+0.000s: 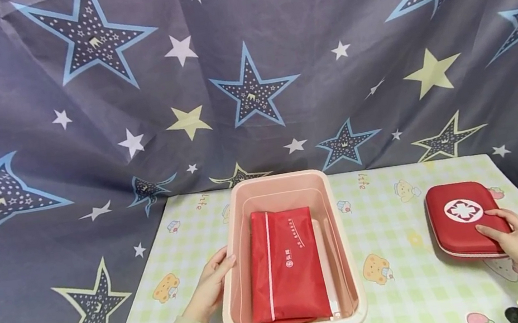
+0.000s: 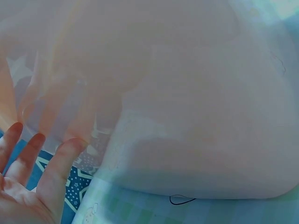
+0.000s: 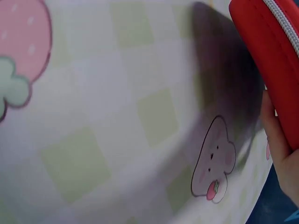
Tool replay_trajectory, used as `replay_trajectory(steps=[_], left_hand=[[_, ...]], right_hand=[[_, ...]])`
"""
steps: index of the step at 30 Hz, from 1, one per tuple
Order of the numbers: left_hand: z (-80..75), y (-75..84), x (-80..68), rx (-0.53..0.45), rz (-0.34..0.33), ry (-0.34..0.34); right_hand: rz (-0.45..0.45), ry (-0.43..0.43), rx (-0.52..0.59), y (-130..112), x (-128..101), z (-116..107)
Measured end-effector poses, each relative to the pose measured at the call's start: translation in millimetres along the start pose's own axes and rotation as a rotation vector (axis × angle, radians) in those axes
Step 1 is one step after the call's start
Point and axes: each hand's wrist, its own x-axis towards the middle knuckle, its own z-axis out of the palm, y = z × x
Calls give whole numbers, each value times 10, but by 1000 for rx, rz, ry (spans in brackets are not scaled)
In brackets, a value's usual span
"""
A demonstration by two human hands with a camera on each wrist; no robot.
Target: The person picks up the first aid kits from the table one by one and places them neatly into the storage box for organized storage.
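Observation:
A pink plastic bin (image 1: pixel 276 179) stands at the middle of the table with a flat red zip pouch (image 1: pixel 285 264) lying inside it. My left hand (image 1: pixel 221 264) lies with straight fingers against the bin's outer left wall; in the left wrist view the fingers (image 2: pixel 51 170) show beside the translucent bin wall (image 2: pixel 187 93). At the right lies a red first-aid case (image 1: pixel 460 214) with a white cross badge. My right hand (image 1: pixel 496 230) holds its near right corner, fingers on top. In the right wrist view a finger (image 3: pixel 275 135) sits under the edge of the case (image 3: pixel 271 42), which casts a shadow.
The table (image 1: pixel 401 286) wears a green-checked cloth with cartoon prints. A dark star-patterned curtain (image 1: pixel 245 73) hangs behind it and drapes down the left side. Bare cloth lies between the bin and the case.

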Motion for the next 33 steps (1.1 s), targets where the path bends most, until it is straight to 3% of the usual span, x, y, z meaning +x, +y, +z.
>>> replay_trajectory(steps=[5, 10, 19, 27, 33], left_hand=[[3, 4, -2, -3, -4, 4], [1, 8, 3, -1, -3, 14], [6, 5, 6, 8, -14, 18], [5, 3, 9, 5, -12, 18], [-3, -1, 6, 5, -10, 7]], right_hand=[[-24, -11, 42, -74, -27, 53], [-110, -1, 88, -167, -44, 125], [-218, -26, 270, -386, -80, 276], [-288, -47, 301, -662, -122, 411], [-338, -56, 435, -788, -145, 492]])
